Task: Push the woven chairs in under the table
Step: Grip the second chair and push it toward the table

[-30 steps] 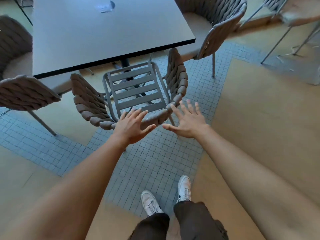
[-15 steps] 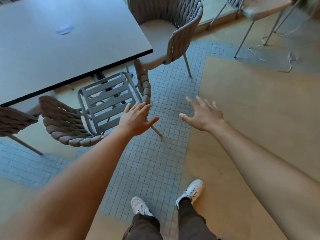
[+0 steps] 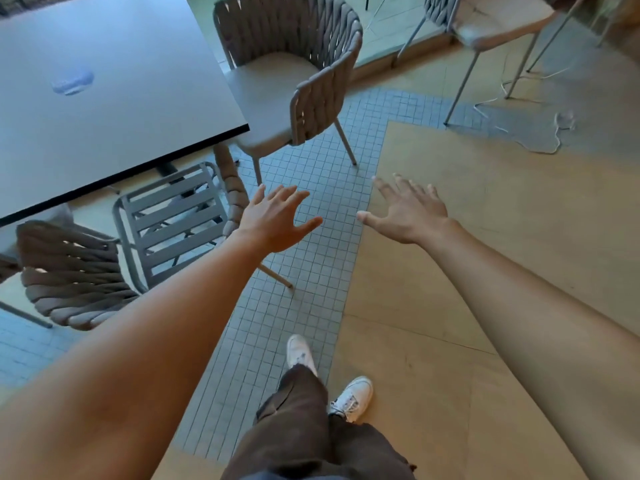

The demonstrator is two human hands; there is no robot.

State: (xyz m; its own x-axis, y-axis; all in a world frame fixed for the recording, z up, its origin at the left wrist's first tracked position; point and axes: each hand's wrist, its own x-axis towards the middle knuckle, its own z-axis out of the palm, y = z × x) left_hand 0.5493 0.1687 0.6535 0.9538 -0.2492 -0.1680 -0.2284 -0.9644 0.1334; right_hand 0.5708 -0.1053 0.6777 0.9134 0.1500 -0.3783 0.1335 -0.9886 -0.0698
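A dark grey table (image 3: 114, 109) fills the upper left. A woven chair with a bare slatted seat (image 3: 173, 223) stands partly under its near edge, its woven back curving round at lower left. A second woven chair (image 3: 311, 84), with a beige cushion, stands at the table's right side, its seat partly under the edge. My left hand (image 3: 277, 220) hovers open just right of the slatted chair's back, not touching it. My right hand (image 3: 408, 211) is open over the bare floor, fingers spread, holding nothing.
Another chair (image 3: 485, 26) on thin metal legs stands at the upper right, with a pale cable (image 3: 533, 143) lying on the floor by it. A further woven chair (image 3: 7, 268) shows at the far left edge. My feet (image 3: 349, 396) stand on grey tiles beside tan flooring.
Both hands have come off the slatted chair's back and swung right with my view. The chair now sits further left in view, and the cushioned chair has come closer.
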